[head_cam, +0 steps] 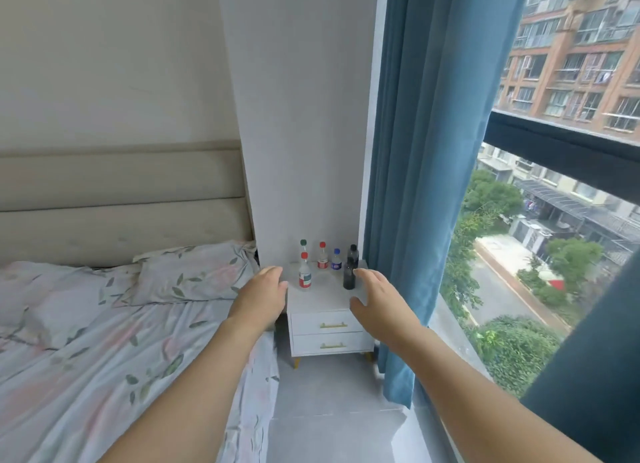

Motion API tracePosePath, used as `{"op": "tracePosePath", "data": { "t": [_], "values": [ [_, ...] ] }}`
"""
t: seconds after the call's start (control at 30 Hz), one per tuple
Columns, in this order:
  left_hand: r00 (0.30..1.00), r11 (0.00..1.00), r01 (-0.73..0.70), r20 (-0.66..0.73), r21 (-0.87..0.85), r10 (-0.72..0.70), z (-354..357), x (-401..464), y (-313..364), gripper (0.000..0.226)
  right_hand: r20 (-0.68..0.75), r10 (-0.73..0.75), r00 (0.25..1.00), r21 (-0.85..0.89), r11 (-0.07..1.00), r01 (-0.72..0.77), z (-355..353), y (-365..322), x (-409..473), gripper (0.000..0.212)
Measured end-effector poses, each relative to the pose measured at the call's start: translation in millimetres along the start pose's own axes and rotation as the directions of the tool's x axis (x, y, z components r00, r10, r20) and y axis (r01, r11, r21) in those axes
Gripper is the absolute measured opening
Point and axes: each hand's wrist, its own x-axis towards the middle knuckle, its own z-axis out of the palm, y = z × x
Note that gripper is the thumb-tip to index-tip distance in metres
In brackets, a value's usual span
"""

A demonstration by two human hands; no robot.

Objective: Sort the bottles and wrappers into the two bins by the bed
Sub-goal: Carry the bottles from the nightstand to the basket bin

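Bottles: clear plastic red-capped bottle [304, 275] upright on white worktop [325, 298], ahead between my hands.
Fingers: left hand [261, 298] nearer, both released, right hand [379, 298] empty.

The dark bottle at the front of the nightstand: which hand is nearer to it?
Right. The right hand reaches beside the dark bottle, its fingertips by the bottle's right side; contact is unclear. The left hand is across the nightstand, beyond the red-capped bottle.

Several bottles [304, 275] stand on the nightstand [325, 300], most toward its back edge. The bed [104, 341] lies left of the nightstand, the curtain [415, 185] right, the wall [298, 116] behind.
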Motion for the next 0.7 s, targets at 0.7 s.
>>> {"op": "tracePosePath", "data": {
  "t": [0.7],
  "values": [
    [0.988, 0.985, 0.065, 0.125, 0.157, -0.085, 61, 449, -111, 0.043, 0.214, 0.082, 0.973, 0.131, 0.985, -0.111, 76, 99, 463, 0.051]
  ]
}}
